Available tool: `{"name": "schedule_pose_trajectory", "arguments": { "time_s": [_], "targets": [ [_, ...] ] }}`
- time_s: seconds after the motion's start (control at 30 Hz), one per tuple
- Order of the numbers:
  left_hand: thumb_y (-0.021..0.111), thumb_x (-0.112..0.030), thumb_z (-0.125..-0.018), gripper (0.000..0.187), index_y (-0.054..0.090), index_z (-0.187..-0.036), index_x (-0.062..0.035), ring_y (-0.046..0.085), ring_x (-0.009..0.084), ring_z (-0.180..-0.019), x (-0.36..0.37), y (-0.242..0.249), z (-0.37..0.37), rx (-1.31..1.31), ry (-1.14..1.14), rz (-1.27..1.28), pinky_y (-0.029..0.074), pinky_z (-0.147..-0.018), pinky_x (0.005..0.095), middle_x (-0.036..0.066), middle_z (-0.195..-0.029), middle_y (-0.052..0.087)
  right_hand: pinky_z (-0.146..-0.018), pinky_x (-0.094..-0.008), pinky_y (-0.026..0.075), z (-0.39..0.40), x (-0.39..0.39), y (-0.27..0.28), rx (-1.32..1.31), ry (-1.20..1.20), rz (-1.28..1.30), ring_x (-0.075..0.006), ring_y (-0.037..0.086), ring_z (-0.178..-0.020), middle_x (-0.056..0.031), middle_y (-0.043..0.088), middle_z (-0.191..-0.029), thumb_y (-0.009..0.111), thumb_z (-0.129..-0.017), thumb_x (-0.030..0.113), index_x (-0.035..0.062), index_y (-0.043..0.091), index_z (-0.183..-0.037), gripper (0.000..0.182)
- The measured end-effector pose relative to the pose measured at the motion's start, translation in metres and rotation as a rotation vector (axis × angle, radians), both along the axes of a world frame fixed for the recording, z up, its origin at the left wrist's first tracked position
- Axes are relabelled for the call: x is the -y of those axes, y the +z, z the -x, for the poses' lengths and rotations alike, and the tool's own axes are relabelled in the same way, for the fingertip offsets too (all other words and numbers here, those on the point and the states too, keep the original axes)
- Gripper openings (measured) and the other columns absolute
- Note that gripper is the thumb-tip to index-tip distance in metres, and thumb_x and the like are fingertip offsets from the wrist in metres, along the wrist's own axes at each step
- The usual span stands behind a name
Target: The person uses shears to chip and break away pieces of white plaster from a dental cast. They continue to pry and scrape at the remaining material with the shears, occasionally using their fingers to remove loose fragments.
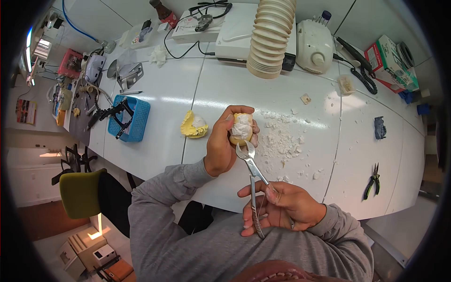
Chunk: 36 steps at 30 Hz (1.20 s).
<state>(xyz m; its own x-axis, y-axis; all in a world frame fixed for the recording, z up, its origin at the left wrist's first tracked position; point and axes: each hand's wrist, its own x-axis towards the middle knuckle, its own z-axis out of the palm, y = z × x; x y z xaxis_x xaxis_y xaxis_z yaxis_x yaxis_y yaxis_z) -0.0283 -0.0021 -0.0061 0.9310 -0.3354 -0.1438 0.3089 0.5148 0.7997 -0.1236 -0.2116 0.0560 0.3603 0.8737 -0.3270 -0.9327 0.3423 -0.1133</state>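
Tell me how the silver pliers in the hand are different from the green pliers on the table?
The silver pliers are bare metal; the green pliers have green handles. The silver ones are bigger and are held in the right hand, tips at the plaster cast; the green ones lie untouched on the table. Both have two handles and jaws.

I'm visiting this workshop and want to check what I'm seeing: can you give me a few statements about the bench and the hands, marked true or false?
1. The left hand holds a yellow dental cast capped with white plaster. True.
2. The right hand grips shiny metal nippers. True.
3. The blue plastic basket sits right of the hands. False: it sits to their left.
4. The white plaster crumbs lie on the white worktop. True.
5. The green-handled pliers are in a hand. False: they lie on the worktop, untouched.
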Motion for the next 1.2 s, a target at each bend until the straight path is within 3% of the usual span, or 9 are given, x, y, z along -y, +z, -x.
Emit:
{"name": "schedule_pose_trajectory", "arguments": {
  "time_s": [0.2,0.4,0.6,1.0,1.1,1.2],
  "targets": [
    [0.032,-0.038,-0.109,0.046,0.05,-0.135,-0.0039,0.066,0.0222,-0.085,-0.004,-0.002,-0.006,-0.033,0.003,0.06,0.056,-0.073,0.037,0.016,-0.103,0.064,-0.112,-0.0595,0.049,-0.015,0.005,0.011,0.052,-0.019,0.021,-0.0427,0.057,-0.136,-0.0347,0.056,-0.139,0.048,-0.111,0.043,-0.0031,0.028,-0.158,0.069],
    [0.032,-0.037,-0.109,0.046,0.05,-0.133,-0.0026,0.066,0.0253,-0.088,-0.002,-0.003,-0.005,-0.036,-0.009,0.079,0.058,-0.082,0.0403,0.017,-0.104,0.064,-0.112,-0.0593,0.048,-0.016,0.001,0.003,0.006,0.003,-0.006,-0.0444,0.054,-0.139,-0.037,0.053,-0.144,0.048,-0.111,0.043,-0.0052,0.028,-0.157,0.07],
    [0.032,-0.036,-0.109,0.046,0.05,-0.133,-0.0025,0.065,0.0261,-0.094,-0.003,-0.004,-0.005,-0.039,-0.032,0.109,0.058,-0.084,0.0428,0.018,-0.104,0.062,-0.112,-0.0591,0.049,-0.016,0.0,0.001,0.012,-0.007,-0.004,-0.045,0.055,-0.138,-0.0365,0.054,-0.143,0.046,-0.112,0.041,-0.005,0.029,-0.157,0.067],
    [0.036,-0.036,-0.106,0.044,0.051,-0.131,-0.0022,0.066,0.026,-0.085,-0.003,-0.005,-0.002,0.032,-0.007,0.054,0.056,-0.078,0.0392,0.019,-0.102,0.063,-0.11,-0.0639,0.05,-0.005,-0.004,-0.003,-0.006,-0.086,-0.02,-0.0388,0.061,-0.128,-0.0287,0.061,-0.13,0.045,-0.113,0.037,-0.0062,0.032,-0.154,0.061],
    [0.036,-0.035,-0.106,0.044,0.051,-0.13,-0.0019,0.065,0.0263,-0.084,-0.002,-0.005,0.001,0.022,0.016,0.04,0.056,-0.077,0.0391,0.019,-0.101,0.063,-0.107,-0.0644,0.051,-0.005,-0.007,0.003,0.022,-0.069,0.085,-0.0438,0.064,-0.125,-0.0306,0.062,-0.129,0.057,-0.106,0.047,-0.0062,0.034,-0.153,0.075],
    [0.037,-0.035,-0.105,0.044,0.051,-0.13,-0.0016,0.065,0.026,-0.083,-0.002,-0.005,0.002,0.046,0.017,0.04,0.056,-0.078,0.039,0.019,-0.1,0.062,-0.105,-0.0635,0.052,-0.005,-0.007,0.003,0.051,-0.059,0.094,-0.0436,0.064,-0.125,-0.0306,0.062,-0.13,0.055,-0.107,0.047,-0.0063,0.034,-0.153,0.073]
  ]
}}
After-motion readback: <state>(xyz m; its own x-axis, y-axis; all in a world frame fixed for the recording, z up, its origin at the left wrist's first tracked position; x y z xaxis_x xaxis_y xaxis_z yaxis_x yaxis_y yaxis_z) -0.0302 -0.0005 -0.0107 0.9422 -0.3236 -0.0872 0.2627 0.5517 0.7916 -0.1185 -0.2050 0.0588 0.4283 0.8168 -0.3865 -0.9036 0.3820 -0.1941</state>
